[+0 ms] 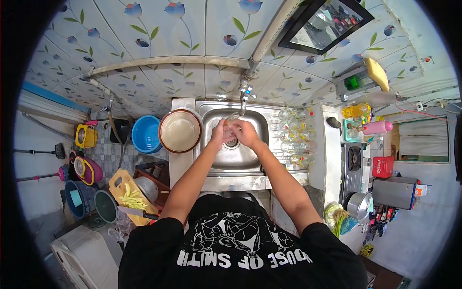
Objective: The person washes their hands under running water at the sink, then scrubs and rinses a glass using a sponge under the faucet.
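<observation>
Where flowered tiles (192, 33) back the steel sink (235, 161) | left hand (218, 135), right hand (246, 133) together; grip unclear

Bright picture; strong fisheye bending toward edges (corners black).

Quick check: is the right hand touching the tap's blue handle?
Apart. The head view shows the right hand over the sink, with a plain gap up to the blue handle on the tap.
</observation>
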Demonstrator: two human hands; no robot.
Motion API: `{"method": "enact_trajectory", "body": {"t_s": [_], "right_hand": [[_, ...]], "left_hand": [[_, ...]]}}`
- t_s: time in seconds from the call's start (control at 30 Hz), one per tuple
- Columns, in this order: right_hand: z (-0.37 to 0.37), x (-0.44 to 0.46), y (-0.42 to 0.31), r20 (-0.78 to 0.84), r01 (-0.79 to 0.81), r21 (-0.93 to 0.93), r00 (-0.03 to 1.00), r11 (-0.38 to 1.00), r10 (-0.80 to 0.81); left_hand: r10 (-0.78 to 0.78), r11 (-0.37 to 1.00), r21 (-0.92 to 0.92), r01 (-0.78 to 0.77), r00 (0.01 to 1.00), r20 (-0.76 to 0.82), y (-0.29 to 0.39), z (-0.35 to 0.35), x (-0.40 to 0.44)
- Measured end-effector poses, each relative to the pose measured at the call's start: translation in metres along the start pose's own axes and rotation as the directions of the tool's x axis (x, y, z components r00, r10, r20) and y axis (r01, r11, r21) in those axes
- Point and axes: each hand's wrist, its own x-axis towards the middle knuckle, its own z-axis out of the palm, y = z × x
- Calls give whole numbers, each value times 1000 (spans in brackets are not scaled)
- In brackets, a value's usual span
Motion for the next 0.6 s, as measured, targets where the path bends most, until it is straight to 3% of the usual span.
{"method": "enact_trajectory", "body": {"t_s": [0.03, 0.07, 0.1, 0.13, 0.2, 0.23, 0.27, 0.33, 0.37, 0.4, 0.43, 0.47, 0.5, 0.53, 0.57, 0.6], "right_hand": [[1, 0, -3, 2, 2, 4, 1000, 1000, -2], [1, -2, -5, -43, -289, 426, 940, 857, 338], [0, -2, -7, 63, -444, 761, 776, 473, 628], [1, -4, 3, 65, -444, 764, 776, 469, 627], [6, -14, 31, 324, -330, 940, 789, -86, 522], [9, -18, 33, 338, -337, 937, 802, -93, 492], [11, -22, 35, 335, -336, 938, 803, -90, 492], [7, -21, -1, 219, -443, 870, 740, 216, 635], [9, -27, -8, 104, -370, 855, 809, 363, 579], [9, -27, -9, 97, -363, 855, 815, 371, 572], [9, -28, -8, -31, -284, 663, 914, 693, 404], [9, -30, -7, -94, -145, 385, 976, 911, 195], [13, -28, -3, -180, -52, 231, 979, 972, 95], [11, -25, 3, -187, -54, 231, 977, 971, 99], [8, -19, 9, -132, -142, 150, 978, 978, 162], [4, -13, 12, -81, -225, 66, 970, 972, 230]], "left_hand": [[2, 1000, 0, -2, 1000, -4, 5, 9, -13], [208, 978, 32, -205, 971, -114, 6, 21, -28], [404, 915, 87, -395, 890, -212, 8, 30, -37], [404, 915, 91, -394, 889, -214, 8, 31, -34], [583, 801, 166, -575, 812, -2, 7, 35, -29], [620, 761, 259, -595, 784, -20, 9, 45, -33], [621, 760, 258, -597, 784, -18, 8, 44, -30], [667, 678, 430, -596, 744, -21, 6, 37, -10], [645, 696, 489, -525, 756, -107, 8, 36, -3], [514, 832, 366, -416, 826, -229, 18, 47, -14], [404, 892, 301, -338, 895, -191, 14, 36, 2], [283, 939, 242, -244, 948, -142, 12, 26, 12], [280, 939, 246, -242, 950, -136, 13, 24, 9], [110, 981, 167, -95, 990, -87, 12, 22, 5], [-58, 993, 98, 60, 998, -27, 12, 22, 2], [-59, 992, 106, 61, 998, -24, 7, 23, 3]]}}
